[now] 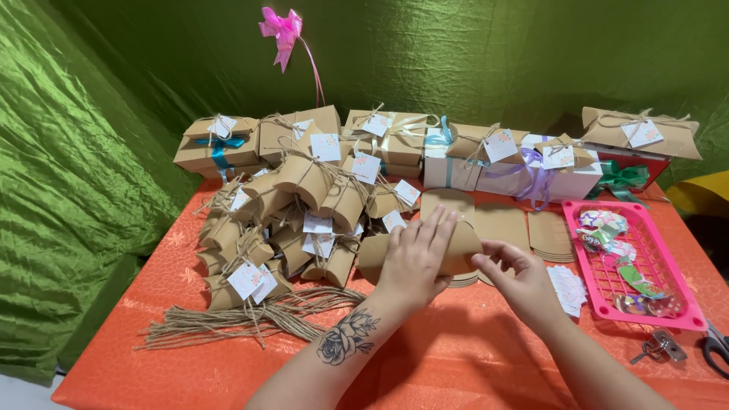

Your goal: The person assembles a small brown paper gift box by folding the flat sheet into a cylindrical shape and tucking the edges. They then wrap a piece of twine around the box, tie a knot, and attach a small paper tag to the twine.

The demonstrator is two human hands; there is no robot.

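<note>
left hand (pixel 414 258) lay flat and open, fingers spread, pressing on a kraft pillow box (pixel 456 247) near the middle of the orange table (pixel 471 357); not gripping, just bearing down on the card. right hand (pixel 520 277) was half curled, fingertips pinching the box's right end where the flap curves in. i judged the box to be mid-fold, one end not yet closed, though the left hand hid most of it. under it sat a low stack of flat blanks (pixel 465 278), and more unfolded blanks (pixel 552 237) lay just behind, toward the far edge. done work as far as i could see: a heap of finished pillow boxes (pixel 292 220) tied with twine and tagged, piled left of centre, plus a row of larger wrapped boxes (pixel 395 140) with ribbons along the far edge. left to do: the blanks were not many against the heap, so i'd put it well past halfway. a bundle of cut twine (pixel 243 323) lay toward the near left corner, loose paper tags (pixel 568 290) just beside the right hand, a pink basket (pixel 653 315) with coloured bits near the right edge, scissors (pixel 715 348) at the near right corner. pink bow (pixel 281 30) hung on the green backdrop (pixel 99 190).
</note>
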